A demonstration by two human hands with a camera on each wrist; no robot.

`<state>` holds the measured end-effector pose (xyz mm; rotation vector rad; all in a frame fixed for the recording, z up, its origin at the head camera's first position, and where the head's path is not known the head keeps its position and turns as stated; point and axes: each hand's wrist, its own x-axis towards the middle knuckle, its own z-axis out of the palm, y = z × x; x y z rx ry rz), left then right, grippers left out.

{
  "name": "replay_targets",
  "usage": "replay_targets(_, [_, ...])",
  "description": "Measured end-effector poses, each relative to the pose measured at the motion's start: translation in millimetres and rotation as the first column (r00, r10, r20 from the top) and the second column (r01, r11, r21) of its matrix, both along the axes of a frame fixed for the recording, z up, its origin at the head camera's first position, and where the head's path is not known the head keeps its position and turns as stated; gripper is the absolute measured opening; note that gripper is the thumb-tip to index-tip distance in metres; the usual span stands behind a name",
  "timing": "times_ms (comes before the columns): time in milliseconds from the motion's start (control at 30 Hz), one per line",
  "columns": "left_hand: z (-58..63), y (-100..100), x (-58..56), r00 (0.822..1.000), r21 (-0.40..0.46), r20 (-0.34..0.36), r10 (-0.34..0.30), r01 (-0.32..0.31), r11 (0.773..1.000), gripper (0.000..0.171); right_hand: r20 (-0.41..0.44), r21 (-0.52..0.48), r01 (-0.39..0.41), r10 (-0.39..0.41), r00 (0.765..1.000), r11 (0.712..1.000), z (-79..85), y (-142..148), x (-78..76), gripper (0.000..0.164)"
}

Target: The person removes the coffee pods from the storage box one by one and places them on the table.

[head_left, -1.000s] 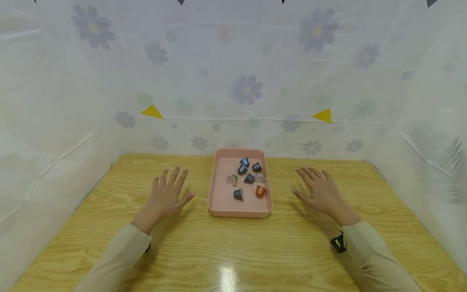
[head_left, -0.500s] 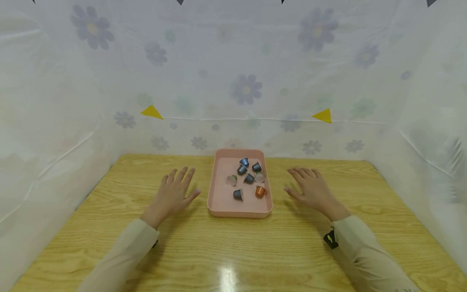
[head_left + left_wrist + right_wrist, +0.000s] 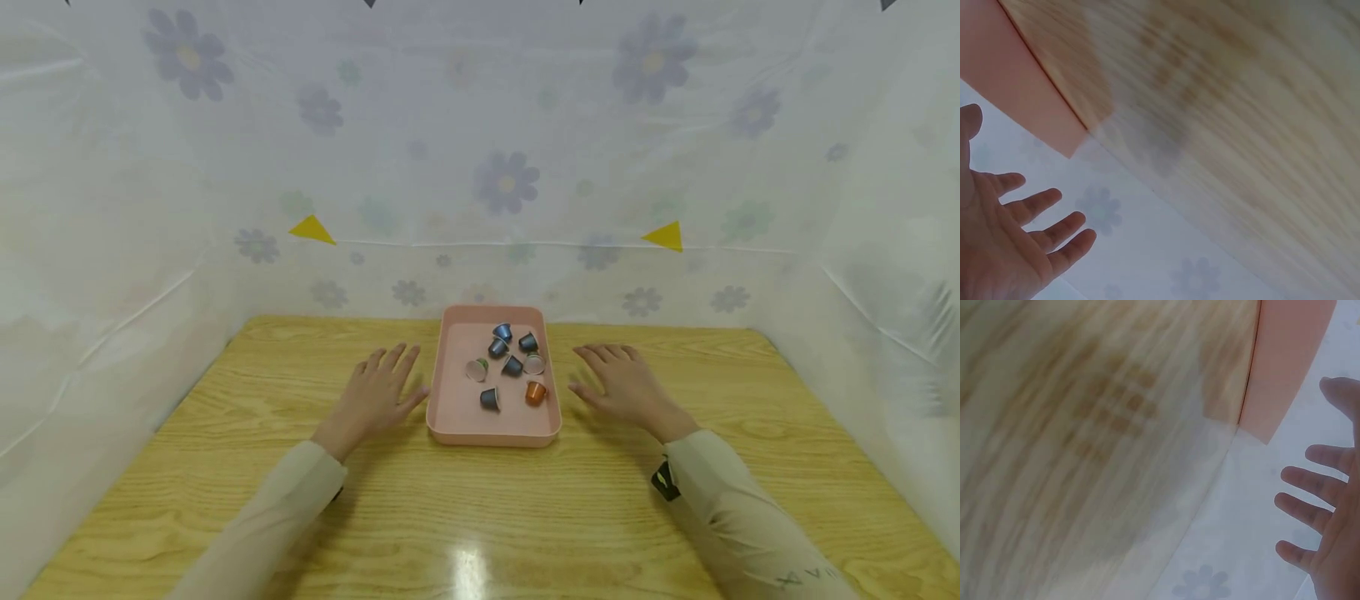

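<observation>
A pink tray (image 3: 457,421) lies on the table between my two hands. Several coffee capsules are scattered inside it: dark ones such as the capsule (image 3: 490,399) near the front, a blue capsule (image 3: 502,332) at the back, an orange capsule (image 3: 536,392) at the right, and two with pale lids facing up, one a capsule (image 3: 476,370) at the left. My left hand (image 3: 372,398) is left of the tray, fingers spread, thumb tip right at its side wall. On the other side my right hand (image 3: 626,387) hovers, fingers extended, thumb close to the wall. Both hold nothing.
The wooden table (image 3: 465,508) is enclosed by a flowered white sheet (image 3: 420,167) at the back and sides. Two yellow triangles, a left triangle (image 3: 312,229) and a right triangle (image 3: 663,237), mark the back sheet. Beneath the right sleeve shows a black wrist device (image 3: 664,481).
Both hands have moved inward toward the tray, the left one rightward and the right one leftward. The tray and its capsules have stayed in place.
</observation>
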<state>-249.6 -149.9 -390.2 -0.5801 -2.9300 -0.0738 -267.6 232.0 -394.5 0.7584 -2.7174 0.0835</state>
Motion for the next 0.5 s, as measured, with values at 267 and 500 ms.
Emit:
replay_targets(267, [-1.8,9,-4.2,1.000,0.009,0.005,0.001,-0.001,1.000,0.068,0.006,0.011,-0.018,0.018,1.000,1.000,-2.5,-8,-7.8,0.059])
replay_targets(500, [-0.4,16,-8.7,1.000,0.010,0.012,-0.004,0.004,1.000,0.067,0.010,0.010,-0.028,0.028,1.000,1.000,-0.5,-18,-13.5,0.059])
